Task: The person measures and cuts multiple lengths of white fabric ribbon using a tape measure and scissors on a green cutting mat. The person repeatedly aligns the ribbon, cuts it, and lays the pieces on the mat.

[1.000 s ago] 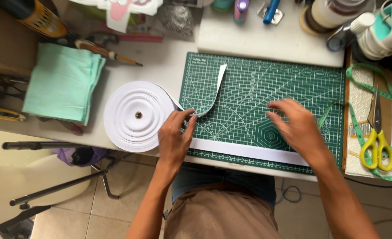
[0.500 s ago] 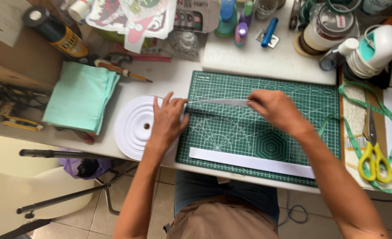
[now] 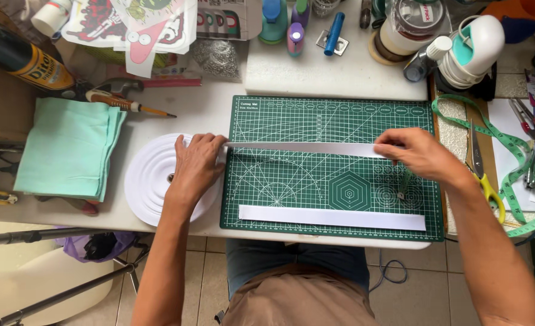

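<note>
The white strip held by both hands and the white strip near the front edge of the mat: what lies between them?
In the head view, only bare green cutting mat lies between the held strip and the loose strip.

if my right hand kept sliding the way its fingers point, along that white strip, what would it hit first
Probably your left hand. The right hand points leftward along the stretched white strip over the green cutting mat; nothing else lies on that line, and the left hand pins the strip's far end by the white roll.
</note>
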